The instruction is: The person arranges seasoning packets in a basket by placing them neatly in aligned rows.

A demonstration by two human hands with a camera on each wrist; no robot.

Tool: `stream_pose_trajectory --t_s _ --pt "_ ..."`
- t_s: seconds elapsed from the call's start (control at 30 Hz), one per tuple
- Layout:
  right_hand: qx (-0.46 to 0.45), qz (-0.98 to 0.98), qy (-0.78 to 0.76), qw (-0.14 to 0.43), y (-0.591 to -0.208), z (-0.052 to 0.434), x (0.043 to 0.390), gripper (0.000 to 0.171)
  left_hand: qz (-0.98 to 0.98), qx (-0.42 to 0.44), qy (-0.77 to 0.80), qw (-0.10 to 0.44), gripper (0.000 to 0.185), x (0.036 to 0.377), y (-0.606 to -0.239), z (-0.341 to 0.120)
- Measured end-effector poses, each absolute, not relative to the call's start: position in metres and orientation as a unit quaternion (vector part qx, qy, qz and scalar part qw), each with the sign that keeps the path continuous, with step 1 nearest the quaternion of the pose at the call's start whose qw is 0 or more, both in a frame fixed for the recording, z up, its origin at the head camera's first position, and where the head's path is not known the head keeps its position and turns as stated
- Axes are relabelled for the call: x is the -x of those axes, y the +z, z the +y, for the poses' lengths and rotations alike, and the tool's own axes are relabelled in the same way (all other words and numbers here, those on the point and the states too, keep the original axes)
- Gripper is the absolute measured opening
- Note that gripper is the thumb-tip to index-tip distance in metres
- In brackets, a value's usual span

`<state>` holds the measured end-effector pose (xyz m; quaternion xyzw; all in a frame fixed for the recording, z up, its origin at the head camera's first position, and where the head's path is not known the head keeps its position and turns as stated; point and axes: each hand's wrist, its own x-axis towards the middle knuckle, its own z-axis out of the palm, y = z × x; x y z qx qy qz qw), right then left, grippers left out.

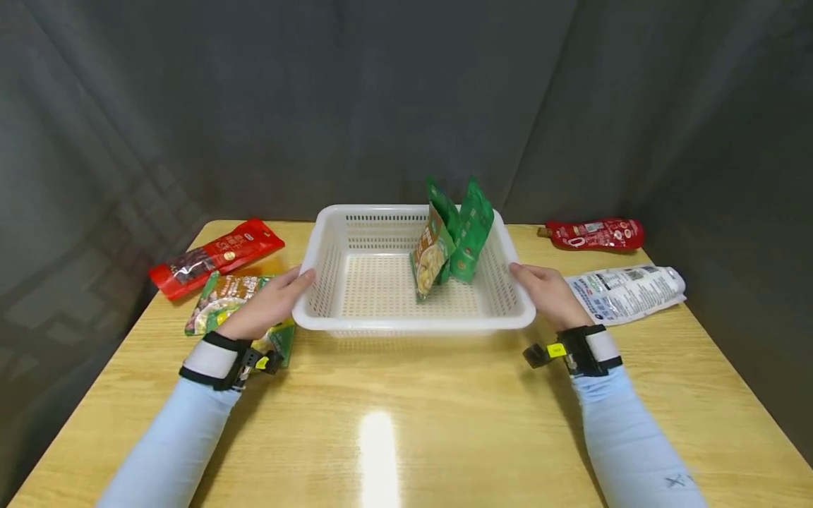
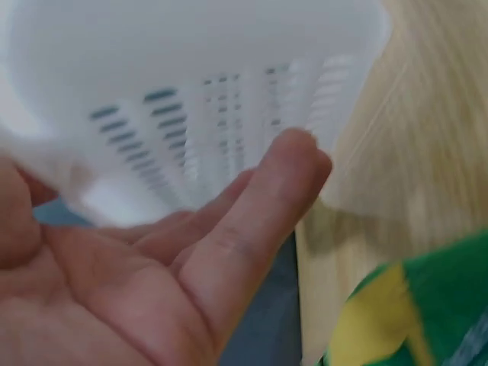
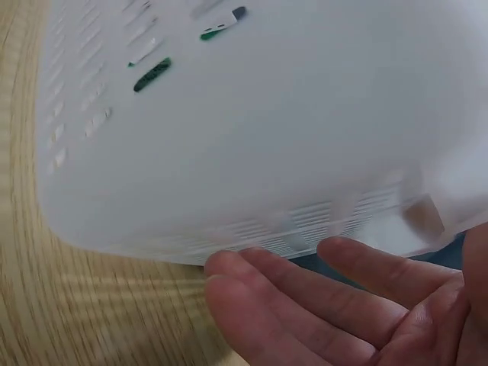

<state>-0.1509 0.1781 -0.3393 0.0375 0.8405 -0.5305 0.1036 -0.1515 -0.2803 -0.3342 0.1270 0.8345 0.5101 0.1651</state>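
Note:
A white plastic basket (image 1: 413,324) with slotted walls is held level in front of me over the table. My left hand (image 1: 269,303) grips its left rim, thumb on top; the left wrist view shows the fingers (image 2: 263,206) reaching under the basket wall (image 2: 191,38). At the opposite end my right hand (image 1: 551,293) holds the rim the same way, fingers (image 3: 320,293) beneath it in the right wrist view. Inside, toward the right, stand a brown-and-green food packet (image 1: 433,255) and green packets (image 1: 472,236) leaning close together.
Left of the basket lie a red packet (image 1: 219,257) and several green-and-brown packets (image 1: 219,300), partly behind my left hand. A red pouch (image 1: 593,234) and a white printed pouch (image 1: 629,293) lie on the right. Dark curtains (image 1: 394,106) border the wooden table (image 1: 457,423).

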Motion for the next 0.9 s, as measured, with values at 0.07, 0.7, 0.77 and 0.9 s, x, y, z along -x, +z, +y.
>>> stream_pose_trajectory --t_s 0.07,0.7,0.77,0.9 --pt "-0.038 0.843 -0.526 0.103 -0.338 0.178 0.152 0.075 0.842 -0.135 0.498 0.161 0.064 0.151 -0.329 -0.284" --pt "-0.066 0.838 -0.535 0.083 -0.340 0.174 0.151 0.074 0.946 -0.146 0.265 0.114 0.057 0.113 -0.319 -0.358" --pt "-0.069 0.838 -0.534 0.084 -0.340 0.174 0.151 0.074 0.951 -0.150 0.243 0.117 0.064 0.105 -0.323 -0.358" --pt "-0.069 0.838 -0.533 0.089 -0.340 0.174 0.150 0.075 0.964 -0.149 0.177 0.134 0.082 0.089 -0.333 -0.349"
